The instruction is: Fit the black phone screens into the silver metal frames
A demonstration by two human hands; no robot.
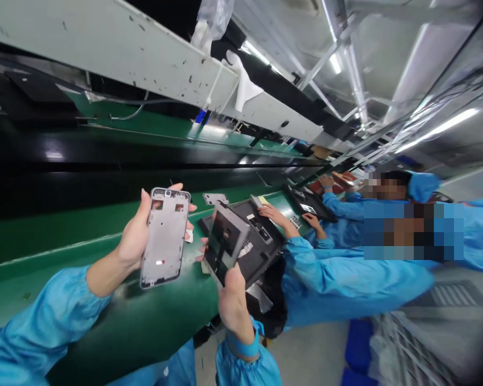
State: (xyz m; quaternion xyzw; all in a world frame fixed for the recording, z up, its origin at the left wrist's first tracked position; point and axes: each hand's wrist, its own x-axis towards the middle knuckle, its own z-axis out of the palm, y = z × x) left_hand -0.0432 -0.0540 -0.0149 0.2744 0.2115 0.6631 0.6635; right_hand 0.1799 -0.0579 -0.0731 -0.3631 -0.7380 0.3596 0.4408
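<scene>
In the head view my left hand (pixel 134 236) is closed round a grey phone frame (pixel 165 236), gripping it by its long edges above the green bench. The frame's flat inner face is turned up, with small cut-outs near its top end. To the right, my right hand (pixel 232 300) grips a dark, glossy rectangular panel with a grey border (pixel 226 241) and tilts it; fingertips show at its left edge, the thumb at its lower right. What lies behind the panel is hidden. Another phone frame (pixel 216 199) rests on the bench beyond my hands.
A black foam tray (pixel 261 230) with small parts stands right of the panel, with a co-worker's hand (pixel 276 215) over it. Further co-workers in blue sleeves (pixel 338 273) sit along the bench (pixel 177 332). A chipped white beam (pixel 145 53) crosses overhead.
</scene>
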